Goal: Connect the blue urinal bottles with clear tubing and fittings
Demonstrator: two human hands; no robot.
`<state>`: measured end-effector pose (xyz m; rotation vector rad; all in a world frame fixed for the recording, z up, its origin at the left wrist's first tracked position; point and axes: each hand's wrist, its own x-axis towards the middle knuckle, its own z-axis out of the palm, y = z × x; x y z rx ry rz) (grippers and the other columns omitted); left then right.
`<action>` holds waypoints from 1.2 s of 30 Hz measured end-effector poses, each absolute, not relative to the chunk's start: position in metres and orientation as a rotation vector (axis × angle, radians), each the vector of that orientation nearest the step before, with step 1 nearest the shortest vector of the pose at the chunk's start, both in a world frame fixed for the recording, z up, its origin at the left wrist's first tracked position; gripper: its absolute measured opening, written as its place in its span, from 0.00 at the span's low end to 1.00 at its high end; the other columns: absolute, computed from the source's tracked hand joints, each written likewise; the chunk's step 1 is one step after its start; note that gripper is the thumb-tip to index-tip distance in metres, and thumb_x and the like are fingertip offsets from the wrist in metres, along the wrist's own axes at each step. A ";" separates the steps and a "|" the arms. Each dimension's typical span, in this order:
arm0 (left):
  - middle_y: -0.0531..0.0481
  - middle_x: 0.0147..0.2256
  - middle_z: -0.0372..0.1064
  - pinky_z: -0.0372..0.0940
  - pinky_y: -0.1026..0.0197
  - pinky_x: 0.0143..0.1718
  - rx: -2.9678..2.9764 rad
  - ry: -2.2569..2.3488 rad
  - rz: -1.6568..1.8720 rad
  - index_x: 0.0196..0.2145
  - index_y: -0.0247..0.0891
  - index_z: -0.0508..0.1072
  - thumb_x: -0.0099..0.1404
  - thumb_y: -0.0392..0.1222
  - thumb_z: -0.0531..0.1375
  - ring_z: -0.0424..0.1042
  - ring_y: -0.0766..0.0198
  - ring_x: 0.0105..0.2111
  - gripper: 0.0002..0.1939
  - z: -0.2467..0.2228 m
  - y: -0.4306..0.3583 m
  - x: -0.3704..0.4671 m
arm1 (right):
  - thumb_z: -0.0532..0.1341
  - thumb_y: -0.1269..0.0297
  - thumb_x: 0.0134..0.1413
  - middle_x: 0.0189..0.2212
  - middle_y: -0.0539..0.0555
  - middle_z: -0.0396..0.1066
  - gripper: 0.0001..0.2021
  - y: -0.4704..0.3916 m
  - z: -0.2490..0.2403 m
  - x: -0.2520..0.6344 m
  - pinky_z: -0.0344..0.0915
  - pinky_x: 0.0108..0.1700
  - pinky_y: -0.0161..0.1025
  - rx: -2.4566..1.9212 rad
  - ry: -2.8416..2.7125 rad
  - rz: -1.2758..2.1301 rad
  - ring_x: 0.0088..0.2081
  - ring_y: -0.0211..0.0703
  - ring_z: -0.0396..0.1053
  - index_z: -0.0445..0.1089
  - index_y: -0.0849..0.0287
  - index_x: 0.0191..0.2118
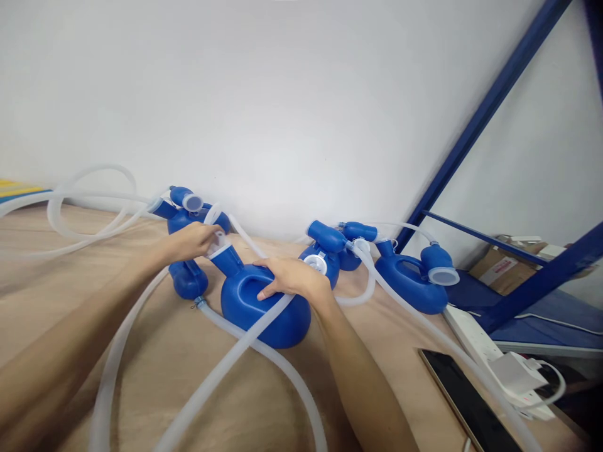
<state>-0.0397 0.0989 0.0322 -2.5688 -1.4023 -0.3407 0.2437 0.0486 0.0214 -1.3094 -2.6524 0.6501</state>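
A blue plastic urinal bottle point(268, 326) with a loop handle lies on the brown surface in front of me, its neck pointing up and left. My right hand point(291, 276) is wrapped over the handle, thumb inside the loop. At the mouth of the neck, my left hand point(195, 242) has its fingers closed around a translucent white cap or fitting point(218, 245), partly hidden by the fingers. Beside the neck hangs a blue funnel-shaped receiver point(189, 281) joined to a translucent hose point(245, 329). Another hose point(226, 370) passes in front of the bottle.
More blue urinal bottles point(409, 285) with hoses stand along the white wall point(282, 125), to the left and right. A phone point(464, 398) and a white power strip point(475, 345) with a charger lie at right, near a blue metal frame point(490, 107) and a cardboard box point(502, 270).
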 end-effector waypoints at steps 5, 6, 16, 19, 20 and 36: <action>0.36 0.55 0.76 0.69 0.50 0.55 -2.517 -1.556 -0.497 0.65 0.30 0.67 0.73 0.66 0.37 0.75 0.49 0.52 0.42 0.048 0.100 -0.062 | 0.74 0.57 0.53 0.66 0.57 0.68 0.41 0.046 0.022 0.248 0.65 0.64 0.45 -1.317 -2.666 0.694 0.65 0.58 0.69 0.62 0.51 0.70; 0.34 0.60 0.71 0.65 0.47 0.61 -2.483 -1.564 -0.548 0.68 0.28 0.63 0.72 0.69 0.36 0.70 0.47 0.59 0.47 0.050 0.102 -0.061 | 0.74 0.57 0.53 0.67 0.57 0.68 0.41 0.047 0.023 0.248 0.66 0.63 0.44 -1.326 -2.672 0.692 0.65 0.58 0.69 0.61 0.52 0.70; 0.38 0.54 0.75 0.67 0.53 0.52 -2.550 -1.811 -0.464 0.64 0.35 0.72 0.64 0.76 0.50 0.74 0.46 0.51 0.47 0.045 0.104 -0.050 | 0.75 0.55 0.51 0.58 0.57 0.76 0.38 0.034 0.039 0.256 0.56 0.67 0.54 -1.469 -2.791 0.520 0.61 0.60 0.71 0.65 0.49 0.67; 0.44 0.47 0.79 0.67 0.59 0.46 -2.624 -1.899 -0.411 0.64 0.37 0.71 0.63 0.74 0.54 0.75 0.51 0.45 0.45 0.054 0.097 -0.056 | 0.74 0.54 0.52 0.60 0.58 0.75 0.36 0.028 0.043 0.257 0.45 0.72 0.59 -1.522 -2.797 0.376 0.66 0.62 0.65 0.68 0.50 0.66; 0.45 0.47 0.79 0.66 0.61 0.46 -2.646 -1.929 -0.413 0.65 0.38 0.71 0.64 0.72 0.54 0.74 0.52 0.45 0.43 0.056 0.096 -0.058 | 0.74 0.54 0.53 0.61 0.59 0.73 0.35 0.027 0.044 0.257 0.44 0.72 0.58 -1.534 -2.792 0.344 0.67 0.62 0.63 0.69 0.51 0.65; 0.48 0.47 0.79 0.67 0.63 0.41 -3.056 -1.722 -0.047 0.50 0.46 0.80 0.65 0.68 0.56 0.76 0.54 0.46 0.29 0.077 0.040 0.004 | 0.76 0.53 0.48 0.42 0.64 0.81 0.20 0.013 0.057 0.265 0.55 0.68 0.53 -1.557 -2.945 0.245 0.59 0.60 0.72 0.82 0.63 0.43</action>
